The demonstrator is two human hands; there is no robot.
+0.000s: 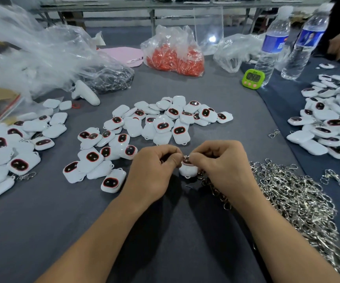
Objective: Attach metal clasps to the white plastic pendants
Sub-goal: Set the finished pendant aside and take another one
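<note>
A: Where's the piece?
B: Above the grey desk: left hand pinches the white rounded plastic pendant, right hand pinches a small silver metal clasp at its top edge.
A: Tips?
B: Hold the pendant steady, I'd say. Spare clasp heap sits right; loose pendants beyond.

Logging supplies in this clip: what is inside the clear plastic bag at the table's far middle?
The clear plastic bag holds a heap of small orange-red pieces; the crinkled film blurs them, so their shape cannot be told. Anything beneath the heap is covered.
</note>
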